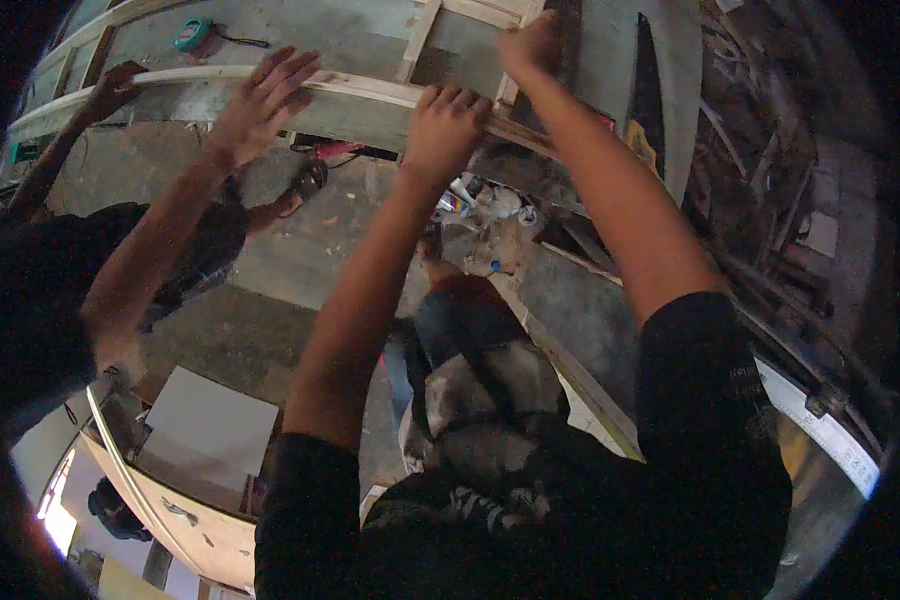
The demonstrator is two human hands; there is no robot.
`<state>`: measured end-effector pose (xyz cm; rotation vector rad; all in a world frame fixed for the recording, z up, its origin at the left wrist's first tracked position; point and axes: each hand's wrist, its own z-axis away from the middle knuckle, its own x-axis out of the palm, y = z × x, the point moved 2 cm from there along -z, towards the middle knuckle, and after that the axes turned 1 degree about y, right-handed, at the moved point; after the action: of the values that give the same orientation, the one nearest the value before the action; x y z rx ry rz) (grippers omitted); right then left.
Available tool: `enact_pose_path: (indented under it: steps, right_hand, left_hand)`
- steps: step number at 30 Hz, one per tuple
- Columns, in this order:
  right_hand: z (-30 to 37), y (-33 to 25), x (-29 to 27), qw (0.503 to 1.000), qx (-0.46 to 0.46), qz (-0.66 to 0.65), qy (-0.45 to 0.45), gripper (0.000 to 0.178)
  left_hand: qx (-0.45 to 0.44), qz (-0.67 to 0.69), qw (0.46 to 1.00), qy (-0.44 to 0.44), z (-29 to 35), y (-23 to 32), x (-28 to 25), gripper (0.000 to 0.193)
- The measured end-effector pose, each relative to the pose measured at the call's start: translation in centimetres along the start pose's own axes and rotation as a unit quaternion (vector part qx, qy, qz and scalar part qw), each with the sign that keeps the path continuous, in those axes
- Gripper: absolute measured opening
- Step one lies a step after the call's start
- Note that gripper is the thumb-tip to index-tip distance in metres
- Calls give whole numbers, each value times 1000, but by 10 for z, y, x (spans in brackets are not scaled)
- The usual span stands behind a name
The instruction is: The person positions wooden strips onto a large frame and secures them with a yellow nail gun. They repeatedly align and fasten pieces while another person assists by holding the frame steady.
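A wooden frame of pale strips lies across a grey-green work surface at the top. My left hand (447, 130) is closed over its near long rail (370, 88), knuckles up. Farther away and to the right, my right hand (530, 48) is closed round a short crosspiece (508, 92) of that frame, its fingertips partly hidden. To the left, a co-worker's raised hand (265, 105), fingers spread, is just over the rail. The co-worker's other hand (118, 88) rests at the rail farther left.
On the surface stands a teal tape measure (192, 34) with a dark strap. A dark saw-like blade (648, 70) with a yellow handle (640, 145) lies right of my right arm. Scrap wood (770, 190) fills the right side. A white board (210, 430) stands lower left, and litter (500, 205) lies below the frame.
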<state>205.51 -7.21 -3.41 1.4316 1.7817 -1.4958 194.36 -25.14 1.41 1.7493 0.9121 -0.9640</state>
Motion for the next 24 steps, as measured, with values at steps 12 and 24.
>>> enact_pose_path:
  steps: [12, 24]
  right_hand:
    - [5, -9, -66, 949, 111, -103, -276, 77]
    - [13, -10, -63, 970, 44, -160, -175, 75]
  left_hand:
    - [23, 29, 999, 11, -8, -4, -1, 28]
    - [31, 25, 998, 44, -19, -8, -9, 31]
